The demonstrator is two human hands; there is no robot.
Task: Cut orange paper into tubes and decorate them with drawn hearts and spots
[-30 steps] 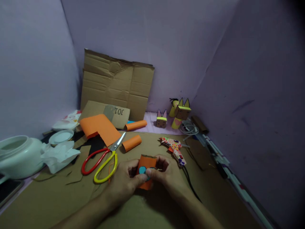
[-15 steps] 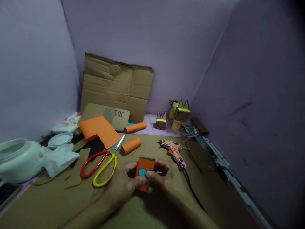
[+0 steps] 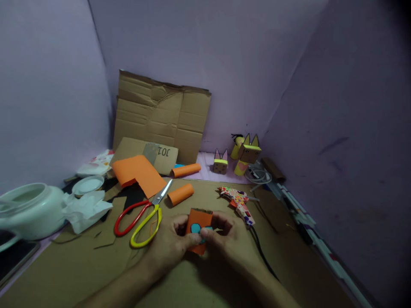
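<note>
Orange card piece (image 3: 199, 216) is sitting directly between the two hands, to the right of the left hand (image 3: 170, 241) and to the left of the right hand (image 3: 231, 241). Neither hand is lying clearly nearer, since both are touching it. Its long axis is running roughly away from the person, with the brown-edged far end showing just beyond the thumbs and the near end pointing back between the wrists.

Both hands are gripping this piece: the thumbs are resting on its front face, and the fingers are curling round the sides, partly out of sight behind it. The left thumb is lying at the lower edge of a round blue patch (image 3: 195, 228); the right thumb is partly covering a second blue patch (image 3: 209, 229) beside it. The forearms are slanting inward from either side, backs of the hands turned outward, thumbs nearly meeting.

Beyond and left of the left hand, the scissors (image 3: 156, 204) are lying with blades pointing away; a short orange roll (image 3: 180, 194) is lying just beyond their tips, to the right. Beyond the right hand, a flower-patterned glue gun (image 3: 238, 197) is lying on its side, its black cord (image 3: 259, 249) trailing past that hand's outer side.
</note>
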